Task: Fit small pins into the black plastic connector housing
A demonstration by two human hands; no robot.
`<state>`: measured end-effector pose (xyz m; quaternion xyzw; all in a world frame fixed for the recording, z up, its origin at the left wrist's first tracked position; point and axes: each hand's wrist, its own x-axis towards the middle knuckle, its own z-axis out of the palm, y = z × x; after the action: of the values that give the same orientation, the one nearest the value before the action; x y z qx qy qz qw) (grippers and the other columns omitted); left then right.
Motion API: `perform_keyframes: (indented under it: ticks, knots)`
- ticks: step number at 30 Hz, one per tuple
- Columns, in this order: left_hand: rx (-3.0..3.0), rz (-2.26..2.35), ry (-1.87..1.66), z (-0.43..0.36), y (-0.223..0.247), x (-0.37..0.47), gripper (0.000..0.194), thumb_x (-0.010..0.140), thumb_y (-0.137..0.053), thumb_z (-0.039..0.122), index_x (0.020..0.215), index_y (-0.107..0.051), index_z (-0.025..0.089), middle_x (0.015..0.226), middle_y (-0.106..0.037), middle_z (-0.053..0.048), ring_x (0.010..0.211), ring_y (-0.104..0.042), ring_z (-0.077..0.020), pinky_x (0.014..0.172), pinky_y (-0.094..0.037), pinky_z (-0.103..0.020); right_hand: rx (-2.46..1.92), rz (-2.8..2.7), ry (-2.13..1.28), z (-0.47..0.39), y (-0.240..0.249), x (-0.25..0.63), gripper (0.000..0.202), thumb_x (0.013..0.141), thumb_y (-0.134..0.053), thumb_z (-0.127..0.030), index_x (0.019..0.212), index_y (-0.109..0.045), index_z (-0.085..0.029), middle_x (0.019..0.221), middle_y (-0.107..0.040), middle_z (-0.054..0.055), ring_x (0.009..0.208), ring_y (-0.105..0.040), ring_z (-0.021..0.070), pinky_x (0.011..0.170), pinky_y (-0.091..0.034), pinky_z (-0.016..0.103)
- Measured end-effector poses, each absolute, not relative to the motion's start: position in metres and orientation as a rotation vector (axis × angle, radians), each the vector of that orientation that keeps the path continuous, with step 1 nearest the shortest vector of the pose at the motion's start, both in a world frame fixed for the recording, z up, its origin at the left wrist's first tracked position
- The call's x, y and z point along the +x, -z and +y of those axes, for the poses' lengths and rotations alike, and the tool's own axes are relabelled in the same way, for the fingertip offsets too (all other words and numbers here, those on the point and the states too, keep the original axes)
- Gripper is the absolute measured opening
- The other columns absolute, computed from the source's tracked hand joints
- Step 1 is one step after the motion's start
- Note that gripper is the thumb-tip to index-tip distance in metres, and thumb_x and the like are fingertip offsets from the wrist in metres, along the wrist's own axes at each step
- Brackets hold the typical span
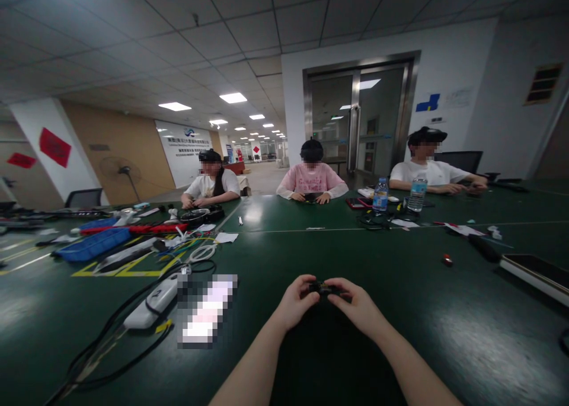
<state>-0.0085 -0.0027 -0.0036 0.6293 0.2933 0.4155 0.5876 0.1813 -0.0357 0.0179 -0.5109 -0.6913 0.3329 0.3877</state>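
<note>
Between my two hands, low over the green table, is a small dark object (323, 288), too small to make out in detail. My left hand (299, 302) is closed on its left end, thumb and fingers pinched together. The right end is pinched by my right hand (357, 302), with the thumb below and the fingertips above. Both forearms reach in from the bottom edge of the view.
Left on the green table (275, 258) lie a white power strip (153, 302) with black cables, a blurred bright phone-like item (210, 310) and a blue tray (95, 244). Two bottles (416, 194) stand at the back right. Three people sit across the table.
</note>
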Motion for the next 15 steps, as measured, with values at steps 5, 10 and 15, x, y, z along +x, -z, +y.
perform_keyframes:
  ticks: [5, 10, 15]
  knots:
    - [1.431, 0.697, -0.954, -0.0020, 0.0031, -0.0086, 0.051, 0.069, -0.070, 0.023, 0.114, -0.046, 0.016, 0.103, -0.063, -0.010, 0.096, -0.058, -0.0228, 0.087, -0.042, -0.039, -1.265, -1.787, -0.829, -0.0362, -0.0186, 0.1821, 0.024, 0.079, -0.057, -0.022, 0.102, -0.064, -0.025, 0.114, -0.061, 0.001, 0.110, -0.054, 0.0223, 0.093, -0.043, 0.038]
    - [1.419, 0.717, -0.961, -0.0042, -0.0005, -0.0067, 0.041, 0.068, -0.071, 0.022, 0.103, -0.050, 0.017, 0.094, -0.063, -0.006, 0.088, -0.060, -0.0195, 0.081, -0.043, -0.034, -1.255, -1.789, -0.822, -0.0357, -0.0189, 0.1816, 0.026, 0.078, -0.057, -0.021, 0.103, -0.063, -0.026, 0.113, -0.062, 0.001, 0.109, -0.055, 0.0216, 0.093, -0.044, 0.037]
    - [1.400, 0.712, -0.962, -0.0062, -0.0029, -0.0064, 0.042, 0.067, -0.072, 0.021, 0.101, -0.049, 0.018, 0.091, -0.064, -0.004, 0.083, -0.061, -0.0170, 0.076, -0.043, -0.030, -1.253, -1.761, -0.808, -0.0354, -0.0176, 0.1801, 0.032, 0.077, -0.058, -0.021, 0.109, -0.060, -0.024, 0.112, -0.063, 0.003, 0.106, -0.056, 0.0220, 0.090, -0.045, 0.037]
